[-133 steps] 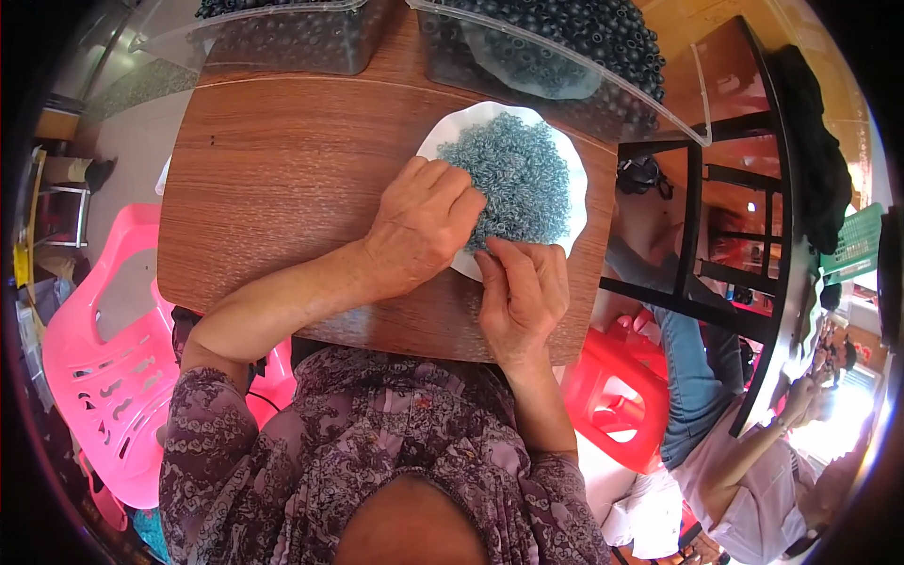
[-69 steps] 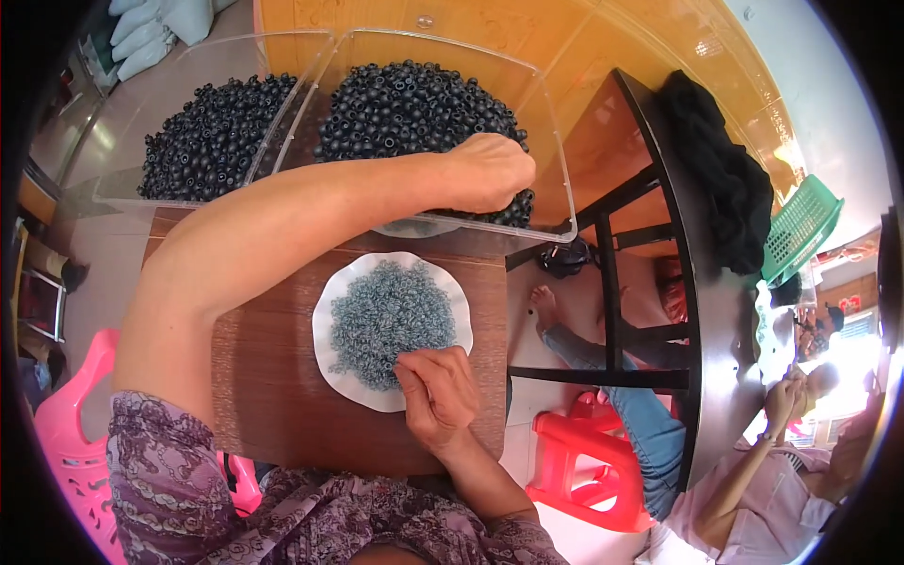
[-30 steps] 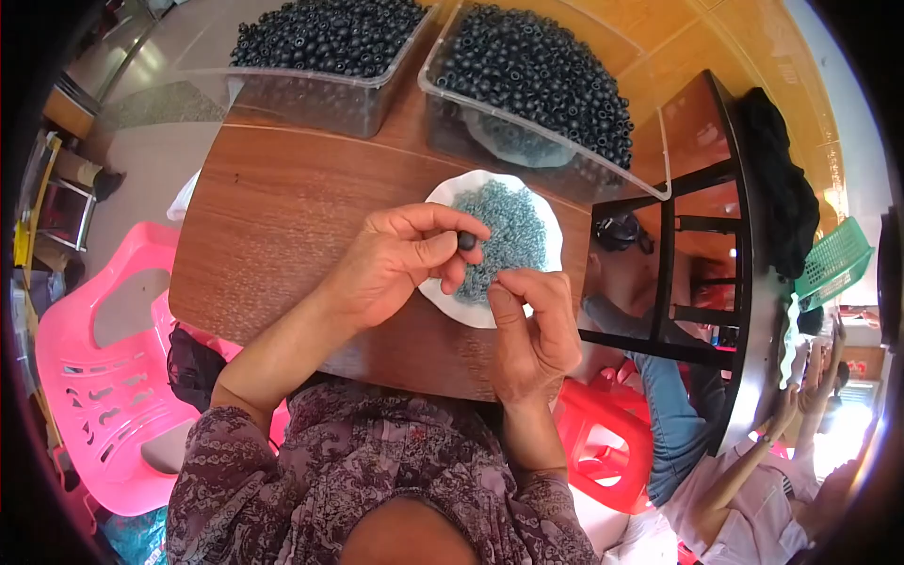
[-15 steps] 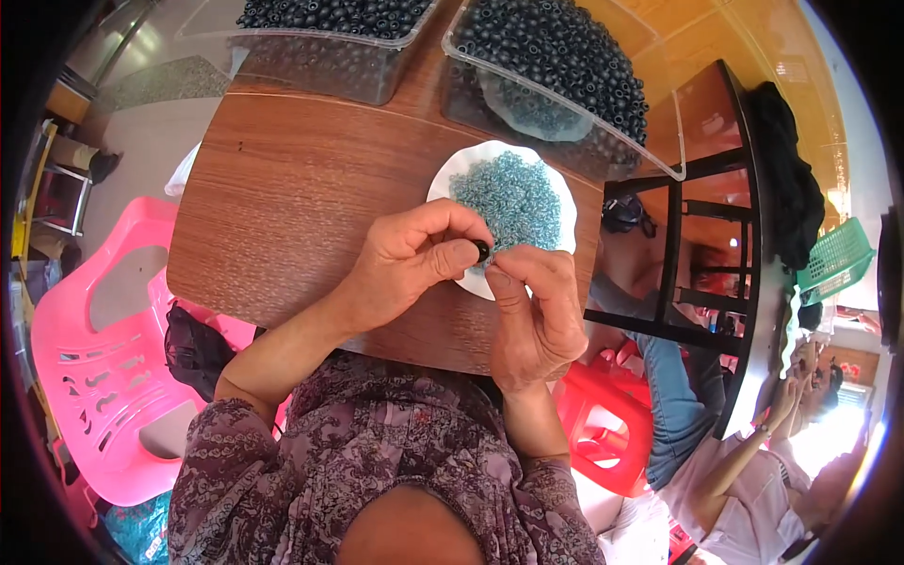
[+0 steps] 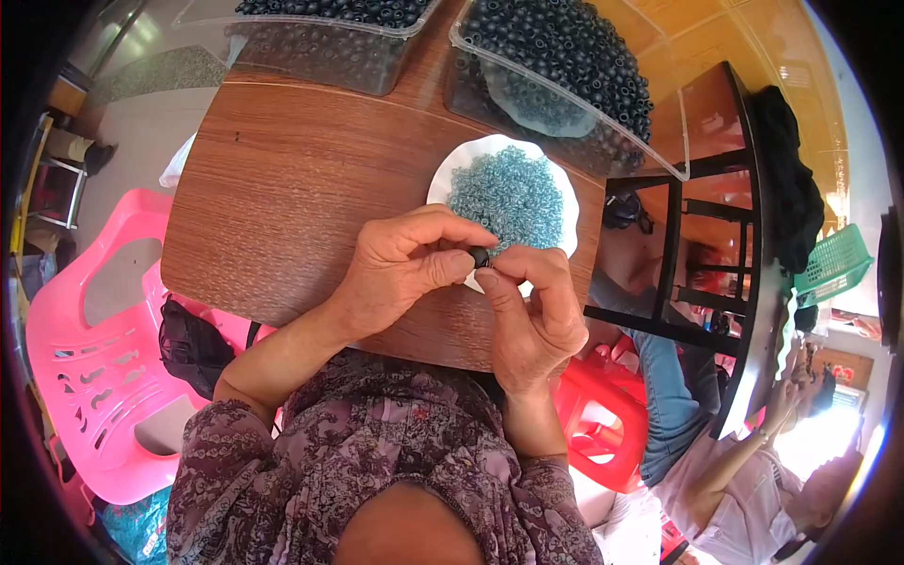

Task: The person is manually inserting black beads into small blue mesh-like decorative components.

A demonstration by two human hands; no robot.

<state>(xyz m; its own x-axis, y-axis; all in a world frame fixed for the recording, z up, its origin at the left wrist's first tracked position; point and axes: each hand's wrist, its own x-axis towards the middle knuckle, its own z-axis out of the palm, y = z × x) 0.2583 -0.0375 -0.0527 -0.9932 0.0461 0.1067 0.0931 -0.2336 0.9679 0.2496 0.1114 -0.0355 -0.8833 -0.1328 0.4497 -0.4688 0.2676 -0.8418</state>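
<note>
Presently, black bead (image 5: 480,256) pinched between left fingers (image 5: 456,266); right fingers (image 5: 520,263) alongside, grip unclear.

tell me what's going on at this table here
A person pinches a dark bead in the left hand. The right hand is pinched right beside it; anything held there is too small to tell. Both are at the near edge of a white plate heaped with small, clear bluish pieces. Beyond it stand two clear bins of dark beads.

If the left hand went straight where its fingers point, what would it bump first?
Probably the right hand, just past the dark bead the left hand pinches, though depth is unclear.
</note>
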